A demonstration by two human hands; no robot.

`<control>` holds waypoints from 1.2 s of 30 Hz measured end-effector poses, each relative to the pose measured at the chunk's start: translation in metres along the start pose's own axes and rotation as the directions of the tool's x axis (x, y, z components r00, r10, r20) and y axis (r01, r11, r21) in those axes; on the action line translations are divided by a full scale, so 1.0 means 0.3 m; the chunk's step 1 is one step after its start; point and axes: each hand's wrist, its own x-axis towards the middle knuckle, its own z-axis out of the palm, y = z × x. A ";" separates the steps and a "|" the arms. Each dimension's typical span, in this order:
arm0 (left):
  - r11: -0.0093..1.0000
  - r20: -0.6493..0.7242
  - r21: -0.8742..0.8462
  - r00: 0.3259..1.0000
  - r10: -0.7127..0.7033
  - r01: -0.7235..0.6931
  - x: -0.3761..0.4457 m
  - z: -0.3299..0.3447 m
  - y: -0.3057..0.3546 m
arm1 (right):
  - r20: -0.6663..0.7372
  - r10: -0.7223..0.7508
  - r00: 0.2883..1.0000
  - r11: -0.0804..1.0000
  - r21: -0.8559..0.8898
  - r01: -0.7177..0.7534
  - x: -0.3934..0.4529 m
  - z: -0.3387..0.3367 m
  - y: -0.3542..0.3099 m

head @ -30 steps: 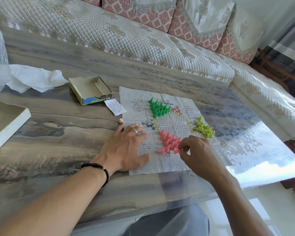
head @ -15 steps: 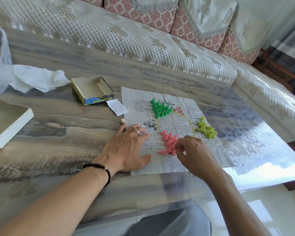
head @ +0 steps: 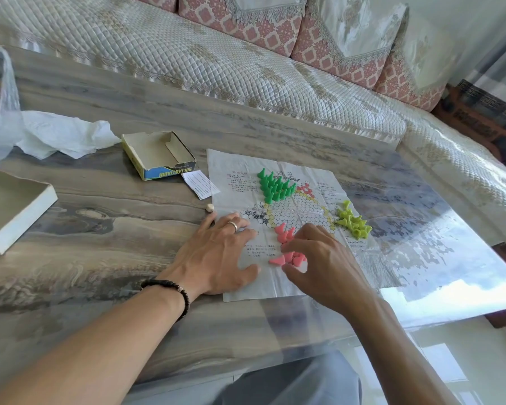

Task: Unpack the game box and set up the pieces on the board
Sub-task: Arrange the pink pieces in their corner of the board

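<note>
Open game box (head: 158, 154) empty, pink pieces (head: 287, 247) w/ hands on board (head: 304, 206)

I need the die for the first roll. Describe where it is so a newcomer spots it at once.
On the table, look just left of the paper board, beyond the left hand's fingertips. The die is a lone cream cube, unlike the coloured cone pieces on the board.

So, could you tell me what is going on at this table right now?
A person is setting up a board game on a paper board. The left hand lies flat on the sheet, holding it down. The right hand works over the pink pieces, some of them lying on their sides. The green pieces and yellow-green pieces sit in clusters. The empty game box lies beside the board.
</note>
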 end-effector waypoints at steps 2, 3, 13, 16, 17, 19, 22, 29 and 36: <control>1.000 -0.004 0.003 1.000 0.004 -0.004 0.000 0.000 0.000 | 0.051 -0.021 0.998 0.997 -0.079 0.025 0.011 0.011 -0.014; 1.000 -0.006 0.006 1.000 0.005 -0.005 0.000 0.000 0.000 | 0.046 -0.031 0.998 0.994 -0.100 0.036 0.017 0.018 -0.023; 1.000 -0.001 0.006 1.000 0.003 -0.003 0.000 -0.002 0.000 | -0.121 0.001 0.993 0.998 -0.066 -0.009 0.022 0.036 -0.059; 1.000 0.008 -0.012 1.000 0.000 0.000 0.002 -0.003 -0.002 | -0.153 0.103 0.983 0.992 0.095 -0.089 0.006 0.019 -0.037; 1.000 0.009 -0.009 1.000 0.001 -0.001 0.002 -0.003 -0.003 | -0.156 0.139 0.978 0.981 0.159 -0.114 0.000 0.010 -0.030; 1.000 0.004 -0.005 1.000 0.004 -0.004 0.002 -0.001 -0.003 | -0.137 0.213 0.967 0.950 0.261 -0.172 -0.015 -0.004 -0.016; 1.000 -0.002 -0.010 1.000 0.008 -0.008 0.001 -0.002 -0.001 | -0.079 0.281 0.956 0.917 0.314 -0.244 -0.039 -0.011 0.006; 1.000 0.002 -0.006 1.000 0.011 -0.011 0.002 -0.006 0.002 | 0.008 0.287 0.958 0.928 0.246 -0.280 -0.053 0.018 0.008; 1.000 -0.003 0.005 1.000 0.017 -0.017 0.000 -0.011 0.004 | -0.020 0.299 0.954 0.928 0.239 -0.286 -0.052 0.032 0.005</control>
